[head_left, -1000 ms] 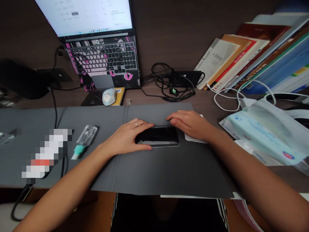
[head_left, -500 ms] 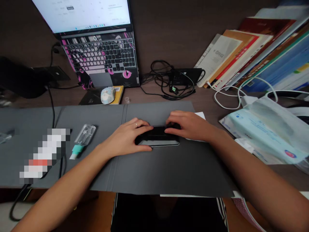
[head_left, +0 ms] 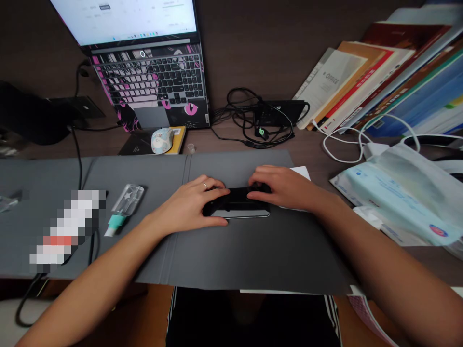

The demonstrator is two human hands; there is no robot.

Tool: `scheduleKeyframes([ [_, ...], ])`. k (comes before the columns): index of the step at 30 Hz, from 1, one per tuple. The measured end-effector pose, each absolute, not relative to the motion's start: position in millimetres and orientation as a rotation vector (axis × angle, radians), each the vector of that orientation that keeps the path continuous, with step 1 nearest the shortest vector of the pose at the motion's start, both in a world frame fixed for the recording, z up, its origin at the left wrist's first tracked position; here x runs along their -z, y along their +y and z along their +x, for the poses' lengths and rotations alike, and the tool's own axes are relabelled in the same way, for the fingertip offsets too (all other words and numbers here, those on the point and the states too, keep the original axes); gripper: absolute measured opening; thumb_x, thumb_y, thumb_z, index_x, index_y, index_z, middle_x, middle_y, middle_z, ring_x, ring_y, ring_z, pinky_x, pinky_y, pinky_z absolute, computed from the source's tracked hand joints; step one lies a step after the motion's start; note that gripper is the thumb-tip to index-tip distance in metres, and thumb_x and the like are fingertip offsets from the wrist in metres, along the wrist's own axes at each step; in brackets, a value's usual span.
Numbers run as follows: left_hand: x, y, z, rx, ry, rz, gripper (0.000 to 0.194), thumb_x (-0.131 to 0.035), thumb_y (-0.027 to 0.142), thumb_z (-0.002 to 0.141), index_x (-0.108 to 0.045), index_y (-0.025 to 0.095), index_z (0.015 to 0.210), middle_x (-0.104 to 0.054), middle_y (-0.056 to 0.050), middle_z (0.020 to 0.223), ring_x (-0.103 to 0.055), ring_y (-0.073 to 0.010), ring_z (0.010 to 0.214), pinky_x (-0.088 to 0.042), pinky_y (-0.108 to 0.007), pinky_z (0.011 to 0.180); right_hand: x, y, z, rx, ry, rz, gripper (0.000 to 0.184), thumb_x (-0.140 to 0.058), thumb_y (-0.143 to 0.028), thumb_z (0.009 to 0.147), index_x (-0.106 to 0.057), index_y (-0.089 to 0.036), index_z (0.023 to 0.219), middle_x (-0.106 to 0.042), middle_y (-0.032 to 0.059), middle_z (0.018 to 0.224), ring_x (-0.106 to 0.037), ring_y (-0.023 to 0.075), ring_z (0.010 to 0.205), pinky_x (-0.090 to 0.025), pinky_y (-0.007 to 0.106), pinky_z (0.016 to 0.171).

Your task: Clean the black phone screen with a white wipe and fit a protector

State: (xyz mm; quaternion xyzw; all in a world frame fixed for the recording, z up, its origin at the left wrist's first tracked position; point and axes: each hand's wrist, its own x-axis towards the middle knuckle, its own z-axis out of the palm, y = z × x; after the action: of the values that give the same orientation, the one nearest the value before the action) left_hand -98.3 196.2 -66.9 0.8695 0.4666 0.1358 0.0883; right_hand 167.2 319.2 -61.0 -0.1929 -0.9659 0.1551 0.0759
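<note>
A black smartphone (head_left: 238, 205) lies flat and sideways on the grey desk mat (head_left: 231, 260), its glossy dark face up with a pale reflection along the near edge. My left hand (head_left: 190, 205), with a ring on one finger, grips the phone's left end, thumb at the near edge and fingers across the top. From the right, my right hand (head_left: 280, 188) rests on the far right part of the phone. Its fingers curl at the far edge and its thumb lies over the dark face. The fingertips of the right hand are partly hidden.
A laptop (head_left: 152, 82) stands behind with a mouse (head_left: 162, 140) before it. To the left lie a clear bottle (head_left: 126, 205) and a blurred-out item (head_left: 68, 229). Cables (head_left: 260, 120), leaning books (head_left: 361, 86) and a blue-white packet (head_left: 394, 197) are to the right.
The view has shifted very slightly. Both hands keep their places on the phone, and the reflection on its face looks a little narrower.
</note>
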Motion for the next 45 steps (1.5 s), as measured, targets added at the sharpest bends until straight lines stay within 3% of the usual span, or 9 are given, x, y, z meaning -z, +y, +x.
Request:
scheduleKeyframes([
  [35,63,195,-95,-0.396,1.414,2.532,0.056,-0.065,0.054,0.093,-0.060,0.018,0.136,-0.063,-0.011,0.129,-0.058,-0.0278,0.115,-0.052,-0.044,0.100,61,319,167,-0.497,-2.887,-0.590,0.032,-0.056,-0.050,0.098,-0.064,-0.019,0.096,-0.062,0.0054,0.092,-0.059,0.0212,0.086,-0.041,0.032,0.077],
  [39,63,195,-94,-0.396,1.427,2.526,0.056,-0.066,0.053,0.092,-0.059,0.018,0.136,-0.064,-0.010,0.128,-0.058,-0.0279,0.114,-0.052,-0.045,0.099,61,316,166,-0.455,-2.844,-0.516,0.028,-0.055,-0.045,0.099,-0.065,-0.019,0.100,-0.062,0.0063,0.092,-0.057,0.0213,0.087,-0.042,0.032,0.078],
  [45,64,196,-94,-0.404,1.430,2.507,0.057,-0.068,0.055,0.090,-0.060,0.018,0.134,-0.063,-0.011,0.130,-0.057,-0.0283,0.117,-0.051,-0.044,0.100,55,296,157,-0.380,-2.792,-0.192,0.026,-0.045,-0.030,0.104,-0.067,-0.018,0.109,-0.059,0.0109,0.110,-0.053,0.0217,0.098,-0.043,0.035,0.088],
])
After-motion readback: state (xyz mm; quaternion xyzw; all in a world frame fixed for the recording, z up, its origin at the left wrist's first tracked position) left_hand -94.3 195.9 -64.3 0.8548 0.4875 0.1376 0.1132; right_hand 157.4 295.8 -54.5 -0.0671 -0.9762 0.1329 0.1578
